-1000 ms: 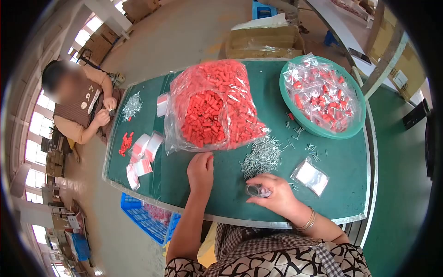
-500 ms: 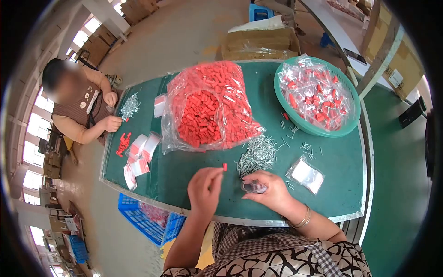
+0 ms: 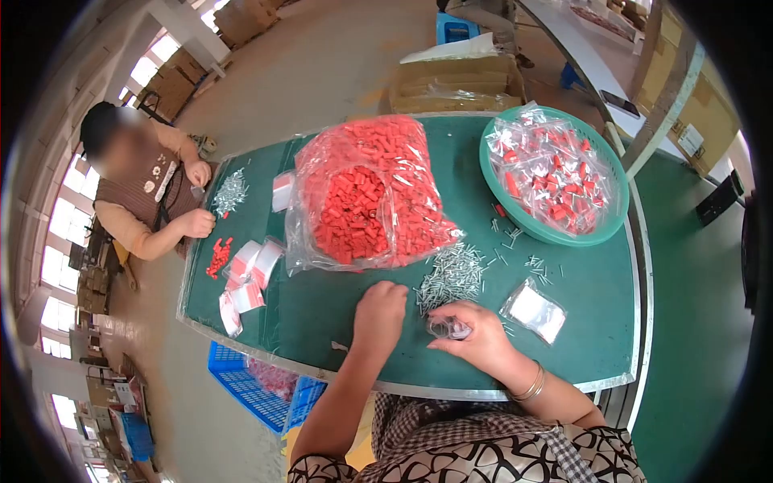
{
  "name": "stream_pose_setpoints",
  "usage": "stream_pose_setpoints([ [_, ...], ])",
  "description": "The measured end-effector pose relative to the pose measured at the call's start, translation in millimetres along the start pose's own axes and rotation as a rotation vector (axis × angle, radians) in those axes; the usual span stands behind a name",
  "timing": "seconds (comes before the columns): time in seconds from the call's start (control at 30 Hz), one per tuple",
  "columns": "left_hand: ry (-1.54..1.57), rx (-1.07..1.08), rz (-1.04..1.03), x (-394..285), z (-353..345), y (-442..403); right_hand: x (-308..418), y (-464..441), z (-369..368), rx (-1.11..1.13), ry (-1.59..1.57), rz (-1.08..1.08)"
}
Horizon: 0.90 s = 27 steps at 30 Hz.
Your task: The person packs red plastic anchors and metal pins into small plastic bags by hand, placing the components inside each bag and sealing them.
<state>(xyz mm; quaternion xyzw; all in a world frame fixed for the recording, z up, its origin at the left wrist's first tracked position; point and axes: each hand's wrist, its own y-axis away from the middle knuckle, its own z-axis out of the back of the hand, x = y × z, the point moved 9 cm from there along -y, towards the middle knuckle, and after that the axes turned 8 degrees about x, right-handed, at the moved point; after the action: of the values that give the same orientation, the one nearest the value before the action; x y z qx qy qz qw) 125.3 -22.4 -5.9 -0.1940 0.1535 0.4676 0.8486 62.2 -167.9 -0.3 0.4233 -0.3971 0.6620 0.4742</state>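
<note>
My left hand (image 3: 381, 315) is closed over the green table, just left of a heap of silver screws (image 3: 452, 275). Its fingertips point away from me, so whatever they pinch is hidden. A small clear plastic bag (image 3: 448, 328) is held in my right hand (image 3: 481, 340), its mouth facing left, below the screw heap. Beyond my hands lies a large clear bag full of red plastic wall plugs (image 3: 354, 209).
A green basket (image 3: 491, 193) at the right holds filled small bags. Flat empty bags (image 3: 535, 312) lie right of my right hand. Across the left end, a co-worker (image 3: 149, 181) handles parts near screws (image 3: 231, 191) and red plugs (image 3: 218, 258). A blue crate (image 3: 241, 390) stands below the edge.
My left hand has moved right and slightly forward, and its fingers have closed where a single red plug lay; that plug is out of sight now. My right hand keeps the bag almost in place.
</note>
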Motion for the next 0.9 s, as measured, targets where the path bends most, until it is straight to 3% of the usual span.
stream_pose_setpoints([
  [0.07,0.25,-0.051,0.155,8,14,4,-1,0,2,-0.008,-0.018,-0.003],
  [0.17,0.561,-0.13,0.079,-25,40,14,-6,0,0,-0.007,-0.068,-0.029],
  [0.3,0.338,-0.081,-0.21,-72,49,12,-2,-1,-1,0.012,-0.067,-0.009],
  [0.43,0.465,-0.217,0.15,-16,40,21,0,3,1,0.004,-0.046,0.0],
  [0.57,0.393,0.018,0.171,-10,6,-4,5,10,2,0.033,-0.029,-0.008],
  [0.7,-0.026,0.026,-0.025,-32,-14,-29,-11,21,5,0.032,-0.142,-0.063],
  [0.9,0.016,0.049,-0.071,-35,-23,-33,-11,17,10,0.017,-0.107,-0.035],
])
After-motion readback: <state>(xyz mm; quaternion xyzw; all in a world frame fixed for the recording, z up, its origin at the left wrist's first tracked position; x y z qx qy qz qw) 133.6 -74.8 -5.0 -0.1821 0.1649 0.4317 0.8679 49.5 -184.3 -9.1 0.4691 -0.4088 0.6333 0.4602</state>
